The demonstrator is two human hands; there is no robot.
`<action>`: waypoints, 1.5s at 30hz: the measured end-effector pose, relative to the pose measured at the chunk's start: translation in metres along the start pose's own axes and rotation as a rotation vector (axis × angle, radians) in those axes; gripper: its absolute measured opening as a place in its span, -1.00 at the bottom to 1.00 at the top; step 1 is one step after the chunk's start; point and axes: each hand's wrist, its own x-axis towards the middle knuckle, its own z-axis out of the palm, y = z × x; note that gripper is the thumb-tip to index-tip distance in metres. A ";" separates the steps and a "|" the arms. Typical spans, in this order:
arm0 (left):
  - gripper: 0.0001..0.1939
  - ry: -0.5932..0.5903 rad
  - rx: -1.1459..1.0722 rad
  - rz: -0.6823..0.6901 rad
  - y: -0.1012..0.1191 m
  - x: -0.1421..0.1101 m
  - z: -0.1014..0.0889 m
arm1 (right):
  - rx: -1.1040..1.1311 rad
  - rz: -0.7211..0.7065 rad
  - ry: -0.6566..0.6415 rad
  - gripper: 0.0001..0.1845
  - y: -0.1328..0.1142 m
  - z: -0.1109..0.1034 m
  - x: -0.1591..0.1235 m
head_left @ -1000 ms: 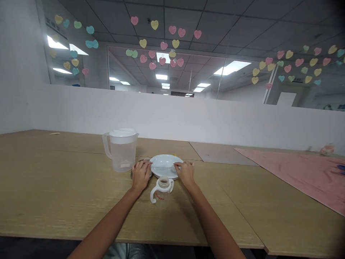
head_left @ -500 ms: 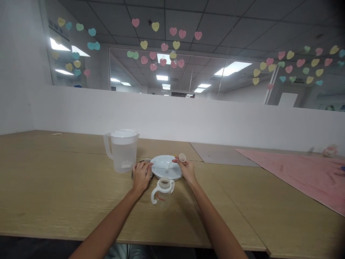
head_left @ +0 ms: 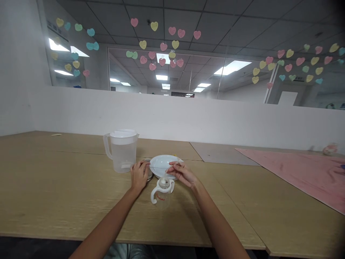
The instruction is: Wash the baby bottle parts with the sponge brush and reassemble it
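On the table stands a clear baby bottle [head_left: 162,200] with a white two-handled collar [head_left: 153,192] and red print, its mouth uncapped. My right hand [head_left: 184,175] is just above and right of the bottle, finger and thumb pinched on a pale straw nipple, mostly hidden by the fingers. Its white straw end [head_left: 164,180] is at the bottle's mouth; how deep it reaches I cannot tell. My left hand [head_left: 138,176] rests, fingers loosely spread, on a round grey-rimmed dish [head_left: 150,177] that it partly covers. A white plate [head_left: 157,162] lies behind both hands.
A lidded translucent pitcher [head_left: 124,151] stands left of the plate. A small yellow thing [head_left: 175,155] shows at the plate's far rim. Pink cloth [head_left: 293,172] covers the table's right side. A white wall [head_left: 172,118] with glass above runs behind the table.
My right hand has moved left and down from over the plate, bringing the straw's white end to the bottle's mouth. The left hand has shifted slightly left on the dish.
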 end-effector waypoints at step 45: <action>-0.70 -0.074 -0.233 0.376 0.025 -0.007 -0.004 | -0.565 -0.253 0.232 -0.58 0.024 0.003 0.016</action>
